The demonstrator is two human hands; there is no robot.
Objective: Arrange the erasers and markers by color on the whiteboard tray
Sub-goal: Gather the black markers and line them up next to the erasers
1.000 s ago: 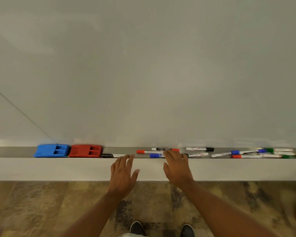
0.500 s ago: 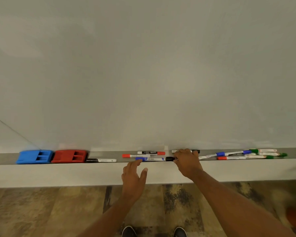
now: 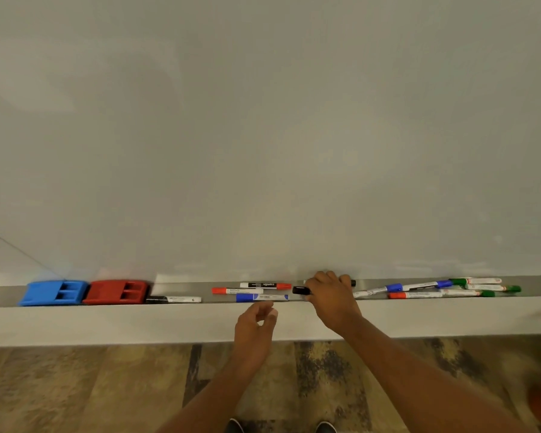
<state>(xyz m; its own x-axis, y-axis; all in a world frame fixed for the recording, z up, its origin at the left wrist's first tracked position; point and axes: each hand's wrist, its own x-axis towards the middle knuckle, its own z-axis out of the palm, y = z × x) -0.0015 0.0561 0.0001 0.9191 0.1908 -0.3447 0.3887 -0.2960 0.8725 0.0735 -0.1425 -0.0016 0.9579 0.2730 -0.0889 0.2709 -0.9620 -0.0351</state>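
Observation:
A blue eraser (image 3: 54, 292) and a red eraser (image 3: 116, 291) sit side by side at the left end of the metal tray (image 3: 219, 284). A black marker (image 3: 173, 299) lies just right of them. Two red-capped markers (image 3: 236, 290) and a blue marker (image 3: 261, 297) lie mid-tray. My right hand (image 3: 330, 295) is curled over black-capped markers (image 3: 301, 290), whose black ends stick out on both sides of it. My left hand (image 3: 255, 328) hovers below the tray edge, fingers loosely curled, holding nothing. A mixed pile of blue, red and green markers (image 3: 434, 289) lies to the right.
The whiteboard (image 3: 263, 135) fills the upper view. A white ledge (image 3: 107, 325) runs under the tray. Patterned floor and my shoe tips (image 3: 325, 428) show at the bottom.
My right hand moved right along the tray and closed over the black-capped markers. My left hand shifted right and curled its fingers. The view panned right.

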